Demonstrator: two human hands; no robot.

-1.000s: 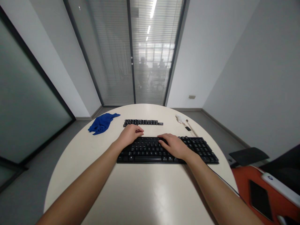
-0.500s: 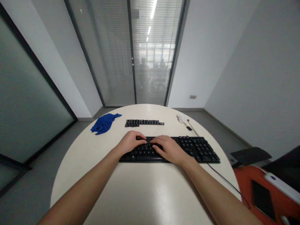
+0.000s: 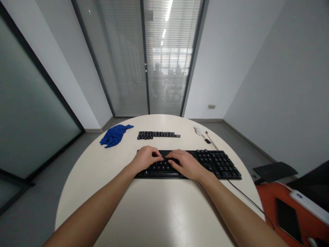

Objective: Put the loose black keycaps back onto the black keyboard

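With the keyboard [image 3: 164, 167] on the counter [image 3: 154, 202] and loose keycaps [image 3: 163, 134] beyond it, the left hand [image 3: 146, 159] and right hand [image 3: 183, 164] curl over it, grasp indeterminable, in an apparent key-handling step whose next move calls for precise fingertip alignment.

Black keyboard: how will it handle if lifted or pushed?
Probably stiff: the keyboard has a straight, unbowed front edge. It's unlikely to tip or roll, being wide, low and flat on the table. Its cable runs over the table's right edge, so it may tug or drag when moved.
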